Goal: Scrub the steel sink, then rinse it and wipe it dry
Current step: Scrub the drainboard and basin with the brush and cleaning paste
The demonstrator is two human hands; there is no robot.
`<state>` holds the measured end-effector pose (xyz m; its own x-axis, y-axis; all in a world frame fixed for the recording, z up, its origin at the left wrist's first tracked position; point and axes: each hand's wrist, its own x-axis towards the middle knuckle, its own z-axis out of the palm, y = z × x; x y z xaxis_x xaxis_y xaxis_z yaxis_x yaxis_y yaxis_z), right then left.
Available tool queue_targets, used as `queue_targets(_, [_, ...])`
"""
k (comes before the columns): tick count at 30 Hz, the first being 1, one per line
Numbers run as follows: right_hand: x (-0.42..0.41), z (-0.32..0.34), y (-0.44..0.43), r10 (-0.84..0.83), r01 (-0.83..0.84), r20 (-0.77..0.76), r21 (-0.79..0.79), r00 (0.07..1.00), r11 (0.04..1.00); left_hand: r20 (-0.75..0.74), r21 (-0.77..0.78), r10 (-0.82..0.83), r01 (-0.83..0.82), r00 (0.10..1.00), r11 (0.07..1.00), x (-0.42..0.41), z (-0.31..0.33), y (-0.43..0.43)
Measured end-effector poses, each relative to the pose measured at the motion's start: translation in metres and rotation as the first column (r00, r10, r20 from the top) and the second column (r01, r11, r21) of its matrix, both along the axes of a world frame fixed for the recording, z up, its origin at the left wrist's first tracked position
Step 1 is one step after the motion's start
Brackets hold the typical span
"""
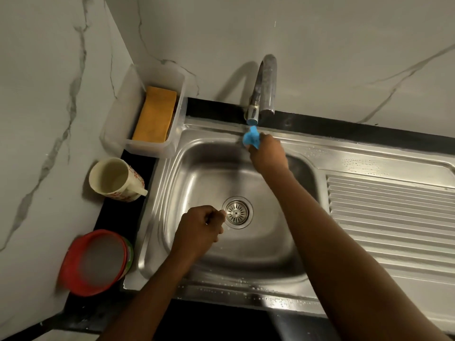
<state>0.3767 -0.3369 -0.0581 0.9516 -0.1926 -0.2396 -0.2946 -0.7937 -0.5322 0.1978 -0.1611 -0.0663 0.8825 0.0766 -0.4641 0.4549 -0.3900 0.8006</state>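
Cloth (251,139) bunched in right grip (268,150), clamped tight, at back rim of steel sink (216,183) just below tap (264,87).
Left grip (202,225) curled into a fist over the basin, beside drain strainer (236,212). On black counter (109,217) left of sink: clear tub (157,147) holding orange sponge (155,114); cream mug (115,178), pale inside; red-rimmed round container (73,264), grey inside, contents too blurred to tell. Droplets along front rim and ribbed drainboard (389,210).
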Motion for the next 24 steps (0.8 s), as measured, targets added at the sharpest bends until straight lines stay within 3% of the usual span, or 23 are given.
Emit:
queue_targets(4, [-0.006,0.002,0.003,-0.074,0.074,-0.002,0.009,0.997,0.997,0.009,-0.006,-0.002,0.002,1.000,1.000,0.000,0.000,0.001])
queue_targets(10, [0.016,-0.003,0.094,0.175,-0.175,0.009,0.066,0.985,0.982,0.020,-0.011,0.057,-0.057,0.998,0.998,-0.007,-0.003,0.013])
queue_targets(14, [0.022,-0.004,0.118,0.243,-0.242,-0.006,0.062,0.970,0.968,0.006,0.012,0.074,-0.074,0.997,0.997,-0.010,-0.006,0.023])
queue_targets(18, [0.011,-0.012,0.069,0.229,-0.228,0.014,-0.039,0.973,0.973,-0.016,-0.039,0.091,-0.091,0.996,0.995,-0.007,-0.004,0.023])
queue_targets(24, [-0.020,-0.014,-0.039,-0.019,0.022,0.034,-0.086,0.999,0.996,0.042,0.003,0.031,-0.031,0.999,1.000,0.003,0.005,0.014])
